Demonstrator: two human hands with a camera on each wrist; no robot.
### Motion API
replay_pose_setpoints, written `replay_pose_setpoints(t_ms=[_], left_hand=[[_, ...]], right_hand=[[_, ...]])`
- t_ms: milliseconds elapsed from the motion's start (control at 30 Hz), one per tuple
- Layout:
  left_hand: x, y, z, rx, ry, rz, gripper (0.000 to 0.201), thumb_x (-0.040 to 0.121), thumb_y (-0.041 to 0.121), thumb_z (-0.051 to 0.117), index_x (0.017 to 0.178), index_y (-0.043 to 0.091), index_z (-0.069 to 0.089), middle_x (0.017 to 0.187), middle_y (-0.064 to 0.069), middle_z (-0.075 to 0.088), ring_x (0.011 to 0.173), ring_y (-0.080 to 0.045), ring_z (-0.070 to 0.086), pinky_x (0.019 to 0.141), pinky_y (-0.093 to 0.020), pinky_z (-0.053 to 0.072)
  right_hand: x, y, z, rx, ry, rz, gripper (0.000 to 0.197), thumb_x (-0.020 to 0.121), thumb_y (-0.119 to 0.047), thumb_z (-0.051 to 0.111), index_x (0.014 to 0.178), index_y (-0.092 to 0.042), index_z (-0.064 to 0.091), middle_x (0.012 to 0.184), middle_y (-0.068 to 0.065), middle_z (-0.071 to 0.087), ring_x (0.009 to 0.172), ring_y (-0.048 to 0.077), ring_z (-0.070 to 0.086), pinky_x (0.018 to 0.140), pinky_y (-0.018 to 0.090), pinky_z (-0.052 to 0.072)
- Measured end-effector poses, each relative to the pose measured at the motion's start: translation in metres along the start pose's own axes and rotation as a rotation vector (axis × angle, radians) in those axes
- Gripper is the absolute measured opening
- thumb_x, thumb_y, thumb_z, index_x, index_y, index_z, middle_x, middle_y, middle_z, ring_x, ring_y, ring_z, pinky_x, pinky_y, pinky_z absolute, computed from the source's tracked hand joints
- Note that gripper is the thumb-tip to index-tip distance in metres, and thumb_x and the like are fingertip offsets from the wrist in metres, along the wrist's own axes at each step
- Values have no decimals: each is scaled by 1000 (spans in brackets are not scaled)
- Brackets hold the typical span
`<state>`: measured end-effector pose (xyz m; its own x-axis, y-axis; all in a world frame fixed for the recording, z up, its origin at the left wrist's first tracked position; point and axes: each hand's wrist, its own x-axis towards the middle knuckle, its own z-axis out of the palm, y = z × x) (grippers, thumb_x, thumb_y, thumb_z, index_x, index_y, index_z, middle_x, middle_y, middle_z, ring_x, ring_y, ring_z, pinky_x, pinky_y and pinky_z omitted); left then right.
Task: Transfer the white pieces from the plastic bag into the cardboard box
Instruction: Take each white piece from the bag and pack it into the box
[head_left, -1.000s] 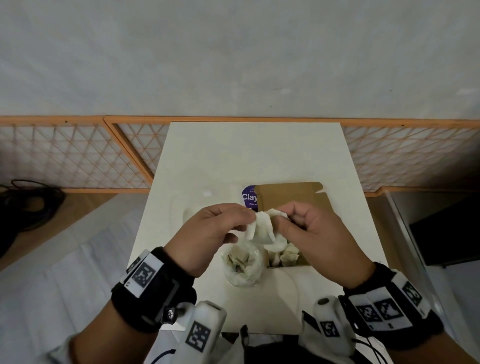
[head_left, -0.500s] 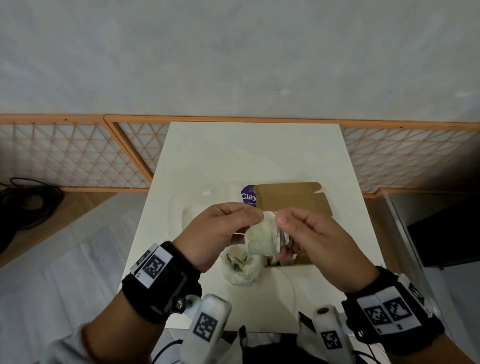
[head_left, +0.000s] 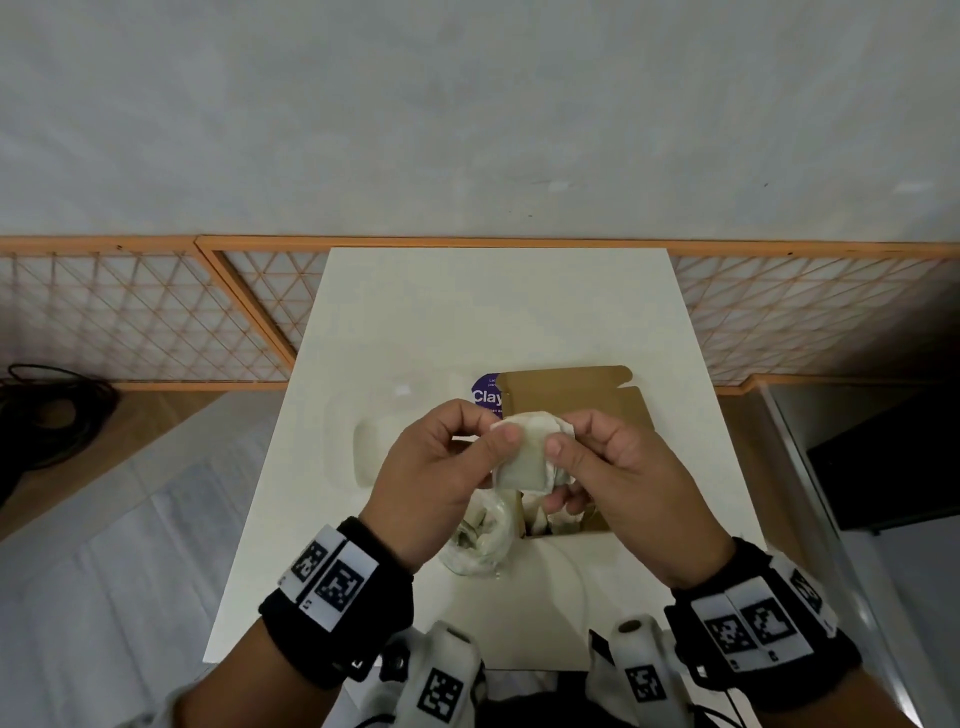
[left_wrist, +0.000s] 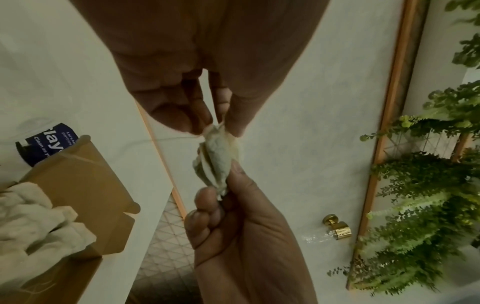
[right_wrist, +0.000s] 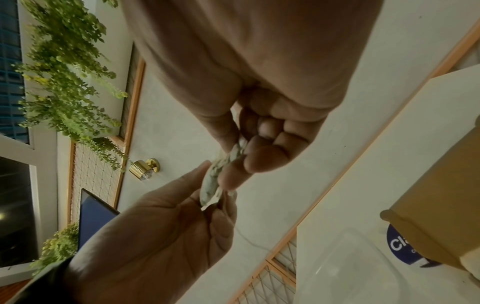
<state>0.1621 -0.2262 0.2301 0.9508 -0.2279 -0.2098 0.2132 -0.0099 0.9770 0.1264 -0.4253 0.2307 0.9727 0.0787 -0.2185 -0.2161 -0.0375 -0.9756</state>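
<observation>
Both hands have turned the white piece (head_left: 527, 451) flatter toward the head camera — left hand (head_left: 441, 467) and right hand (head_left: 608, 467) each pinch an edge, above the cardboard box (head_left: 582, 395). Better to let go low over the box, clear of the plastic bag (head_left: 478, 540) on the tabletop (head_left: 493, 312).

Desk (head_left: 467, 312): standing before the wall, lattice panels (head_left: 130, 317) running behind it on both sides. Cardboard box (head_left: 571, 395): sitting on the desk right of centre, holding white pieces (left_wrist: 39, 222). Plastic bag (head_left: 480, 535): lying just left of the box's near corner. Left hand (head_left: 441, 467) and right hand (head_left: 613, 467): hovering above bag and box, sharing one piece (head_left: 524, 452) between them.
</observation>
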Motion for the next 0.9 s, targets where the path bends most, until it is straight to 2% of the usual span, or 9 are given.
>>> replay_pose_setpoints(t_ms=[133, 233, 367, 433, 500, 567, 633, 767, 900], left_hand=[[3, -4, 5, 15, 21, 26, 13, 93, 24, 76, 89, 12, 73, 80, -6, 73, 70, -14, 61, 68, -28, 53], [8, -10, 10, -7, 17, 5, 12, 93, 21, 75, 87, 11, 72, 76, 3, 70, 62, -9, 56, 61, -21, 47], [14, -17, 17, -111, 17, -82, 21, 86, 35, 78, 84, 14, 72, 78, -6, 69, 69, -17, 55, 58, -24, 43], [17, -20, 23, -197, 3, -114, 20, 86, 35, 76, 83, 16, 72, 80, -11, 67, 73, -23, 56, 59, -27, 42], [21, -20, 30, -226, -1, -126, 16, 89, 31, 77, 82, 17, 72, 80, -13, 66, 75, -29, 54, 58, -28, 41], [25, -18, 37, -236, 10, -119, 12, 95, 20, 75, 87, 11, 71, 79, -12, 66, 70, -26, 59, 55, -24, 44], [32, -19, 41, -218, 43, -109, 8, 95, 12, 72, 92, 5, 70, 77, -6, 66, 61, -11, 60, 53, -18, 46], [42, -38, 33, -38, 80, -75, 6, 92, 18, 77, 92, 13, 73, 84, 1, 70, 68, -8, 59, 64, -19, 46], [41, -67, 15, 138, 107, -168, 8, 93, 23, 75, 90, 16, 74, 80, 5, 71, 68, -5, 62, 60, -19, 48]], right_hand=[[2, 3, -1, 6, -6, -4, 21, 109, -18, 51, 114, -11, 71, 94, 13, 78, 76, 28, 77, 69, 38, 59], [3, 4, -1, 76, -9, 12, 28, 109, -25, 49, 116, -8, 71, 98, 19, 78, 86, 37, 78, 80, 48, 61], [5, 4, -2, 117, -28, 13, 31, 100, -30, 61, 121, -10, 71, 107, 14, 78, 95, 33, 78, 83, 43, 64], [7, 5, -5, 98, -26, 9, 27, 98, -26, 66, 120, -11, 71, 108, 12, 78, 98, 30, 77, 82, 39, 64], [11, 9, -9, 69, -15, 7, 21, 99, -19, 67, 119, -12, 71, 106, 12, 79, 100, 33, 76, 85, 43, 63], [16, 14, -17, 50, 5, 15, 17, 101, -14, 66, 117, -12, 71, 105, 13, 79, 99, 37, 75, 87, 49, 63], [20, 18, -28, 20, 41, 18, 13, 101, -13, 66, 112, -13, 73, 102, 13, 79, 92, 31, 75, 85, 48, 62], [21, 27, -59, -151, 126, 4, 11, 99, -12, 67, 103, -17, 77, 92, 7, 80, 82, 17, 73, 80, 30, 59], [20, 56, -93, -335, 162, 75, 12, 100, -19, 68, 102, -26, 78, 97, -5, 79, 94, 15, 73, 86, 31, 57]])
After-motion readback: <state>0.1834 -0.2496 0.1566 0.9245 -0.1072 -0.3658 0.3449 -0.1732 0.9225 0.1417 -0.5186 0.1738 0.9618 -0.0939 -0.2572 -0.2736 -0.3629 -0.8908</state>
